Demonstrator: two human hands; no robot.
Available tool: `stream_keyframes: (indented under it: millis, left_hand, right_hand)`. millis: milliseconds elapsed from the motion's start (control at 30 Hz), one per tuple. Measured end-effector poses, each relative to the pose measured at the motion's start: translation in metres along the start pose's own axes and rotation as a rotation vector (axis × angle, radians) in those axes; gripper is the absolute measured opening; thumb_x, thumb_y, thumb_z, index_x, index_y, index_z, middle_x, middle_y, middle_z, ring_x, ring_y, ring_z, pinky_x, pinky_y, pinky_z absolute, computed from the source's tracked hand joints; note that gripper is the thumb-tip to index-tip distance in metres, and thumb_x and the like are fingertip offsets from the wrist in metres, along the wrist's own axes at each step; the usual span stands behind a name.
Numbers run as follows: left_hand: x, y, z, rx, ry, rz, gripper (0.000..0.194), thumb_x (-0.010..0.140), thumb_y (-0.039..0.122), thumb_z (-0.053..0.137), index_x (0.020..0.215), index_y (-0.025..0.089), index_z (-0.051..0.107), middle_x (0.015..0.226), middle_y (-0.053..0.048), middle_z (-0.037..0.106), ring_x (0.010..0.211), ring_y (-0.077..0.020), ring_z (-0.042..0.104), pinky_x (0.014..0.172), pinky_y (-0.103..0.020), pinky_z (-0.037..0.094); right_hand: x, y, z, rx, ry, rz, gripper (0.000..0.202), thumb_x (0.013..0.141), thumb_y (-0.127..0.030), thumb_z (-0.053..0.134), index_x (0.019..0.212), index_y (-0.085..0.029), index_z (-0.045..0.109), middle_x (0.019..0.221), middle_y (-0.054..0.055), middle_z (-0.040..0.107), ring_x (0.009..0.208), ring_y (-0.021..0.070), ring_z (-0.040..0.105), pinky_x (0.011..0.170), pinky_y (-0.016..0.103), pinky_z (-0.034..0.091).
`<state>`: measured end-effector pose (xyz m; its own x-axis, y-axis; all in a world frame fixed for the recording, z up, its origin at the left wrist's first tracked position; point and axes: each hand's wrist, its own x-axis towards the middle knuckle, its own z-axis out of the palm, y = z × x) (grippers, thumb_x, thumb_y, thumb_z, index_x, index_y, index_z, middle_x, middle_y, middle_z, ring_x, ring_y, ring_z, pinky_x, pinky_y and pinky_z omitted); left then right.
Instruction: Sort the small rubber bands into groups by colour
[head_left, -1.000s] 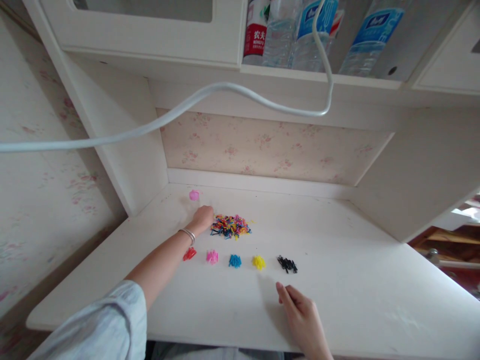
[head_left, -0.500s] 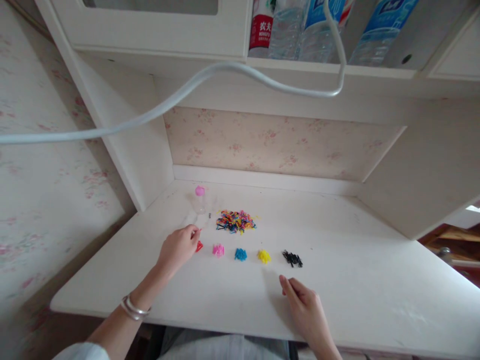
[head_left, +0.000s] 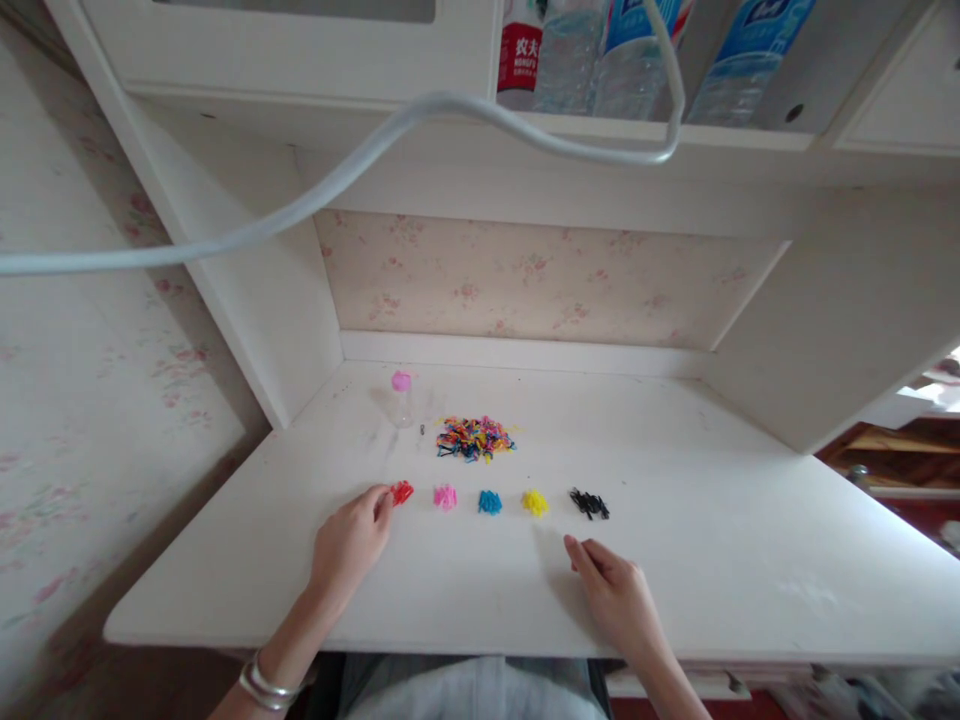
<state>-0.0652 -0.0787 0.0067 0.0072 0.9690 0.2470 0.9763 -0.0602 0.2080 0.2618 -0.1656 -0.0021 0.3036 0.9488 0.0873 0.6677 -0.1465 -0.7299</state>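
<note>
At lower right, the right hand (head_left: 613, 590) has its fingers curled closed, near the small black bands (head_left: 589, 503); whether they hold anything cannot be told. At lower left, the left hand's (head_left: 351, 540) fingers are pinched together at the small red bands (head_left: 403, 492). Beyond, mid-frame on the white surface (head_left: 675, 570), lies a loose multicoloured pile of bands (head_left: 475, 438).

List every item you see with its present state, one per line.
Left hand: fingers together at the red pile's edge
Right hand: fingers curled in
Red pile: loosely heaped
Pink pile: loosely heaped
Blue pile: loosely heaped
Yellow pile: loosely heaped
Black pile: loosely spread
Large pile: colours mixed
Clear container: upright, pink lid on
Cable: slack, bent
Rightmost bottle: leaning
</note>
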Motion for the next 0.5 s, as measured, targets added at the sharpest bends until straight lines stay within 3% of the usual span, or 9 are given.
stream_keyframes:
  millis: [333,500]
  left_hand:
    - [-0.006,0.003,0.003,-0.010,0.009,-0.032,0.029,0.088,0.033,0.041,0.107,0.025,0.061,0.095,-0.003,0.072,0.077,-0.0207,0.068,0.064,-0.025,0.045]
    - [-0.022,0.005,0.005,-0.323,-0.044,-0.009,0.027,0.085,0.031,0.043,0.102,0.023,0.063,0.085,-0.002,0.072,0.074,-0.0167,0.066,0.066,-0.023,0.046]
  right_hand:
    - [-0.001,-0.002,0.000,-0.066,-0.003,0.007,0.051,0.085,-0.059,0.037,0.057,-0.020,0.053,0.047,-0.003,0.047,0.049,0.0110,0.043,0.049,0.021,0.028]
    - [-0.001,0.000,0.001,-0.080,-0.016,0.019,0.049,0.084,-0.058,0.040,0.056,-0.019,0.052,0.047,-0.003,0.046,0.048,0.0102,0.039,0.049,0.021,0.026]
